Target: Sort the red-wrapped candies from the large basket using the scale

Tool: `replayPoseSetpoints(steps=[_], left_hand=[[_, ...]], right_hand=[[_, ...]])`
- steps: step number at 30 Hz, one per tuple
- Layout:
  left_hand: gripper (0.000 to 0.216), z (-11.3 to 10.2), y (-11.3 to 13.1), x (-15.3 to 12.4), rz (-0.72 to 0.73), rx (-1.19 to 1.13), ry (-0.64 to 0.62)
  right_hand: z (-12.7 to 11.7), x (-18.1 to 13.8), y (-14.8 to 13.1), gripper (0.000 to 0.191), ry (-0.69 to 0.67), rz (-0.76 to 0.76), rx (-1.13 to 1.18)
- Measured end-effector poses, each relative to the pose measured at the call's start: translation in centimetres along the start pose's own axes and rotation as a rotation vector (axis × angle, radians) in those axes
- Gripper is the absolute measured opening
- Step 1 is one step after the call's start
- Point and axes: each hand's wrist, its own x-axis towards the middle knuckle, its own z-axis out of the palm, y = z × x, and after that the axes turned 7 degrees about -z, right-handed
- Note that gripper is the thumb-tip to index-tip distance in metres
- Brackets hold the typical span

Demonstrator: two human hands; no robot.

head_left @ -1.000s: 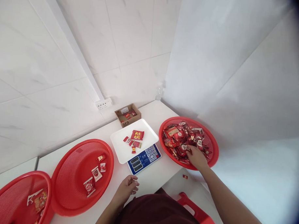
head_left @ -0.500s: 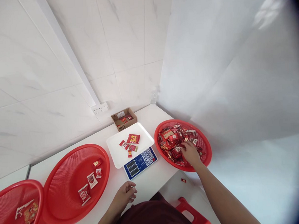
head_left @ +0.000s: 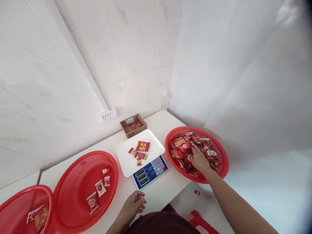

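Note:
My right hand (head_left: 200, 160) reaches into the right-hand red basket (head_left: 225, 155), which is heaped with red wrapped candies (head_left: 184, 146). Its fingers are apart, touching the packets, and I see nothing gripped in them. My left hand (head_left: 134, 203) hovers over the table's front edge, loosely curled and holding nothing. Just beyond it is a digital scale (head_left: 150, 171) with a white tray (head_left: 125, 166). On that tray lie a large red packet with gold characters (head_left: 142, 146) and several smaller candy packets (head_left: 133, 152).
A small cardboard box (head_left: 133, 126) with candies stands behind the scale. Left of it, a red basket (head_left: 71, 188) contains several packets; another red basket (head_left: 47, 196) overlaps the left edge. A red stool (head_left: 203, 224) is below, and one candy (head_left: 197, 192) lies beneath the table level.
My right hand has shifted slightly within the candies, its fingers spreading a little more. The view has turned slightly left, so everything sits further right. My left hand stays near the table edge.

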Motion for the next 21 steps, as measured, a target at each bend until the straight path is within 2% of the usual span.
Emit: replayPoseSetpoints(steps=[4,7,8,10,13,14,17,21], left_hand=[[0.032,-0.1,0.1,0.1,0.007,0.006,0.0],[0.032,0.0,0.5,-0.2,0.019,0.015,0.009],[0.033,0.1,0.8,-0.3,0.027,0.015,0.008],[0.038,0.4,1.5,-0.8,0.047,-0.021,-0.017],[0.049,1.0,2.6,-1.3,0.028,-0.204,-0.134],[0.051,1.2,2.9,-1.3,0.01,-0.271,-0.178],[0.045,1.5,3.2,-1.1,-0.024,-0.37,-0.174],[0.036,1.0,2.3,-0.6,-0.037,-0.358,-0.07]], right_hand=[[-1.1,-0.5,-1.5,0.043,0.182,0.069,0.196],[-2.9,-1.5,-3.9,0.039,0.18,0.182,0.41],[-3.5,-2.0,-5.1,0.039,0.131,0.202,0.492],[-4.2,-3.2,-7.8,0.038,-0.062,0.141,0.653],[-3.8,-5.8,-12.1,0.035,-0.447,-0.158,0.764],[-3.3,-6.8,-13.4,0.034,-0.532,-0.255,0.756],[-1.4,-9.7,-16.2,0.028,-0.604,-0.459,0.687],[0.1,-11.6,-17.5,0.026,-0.688,-0.503,0.695]])
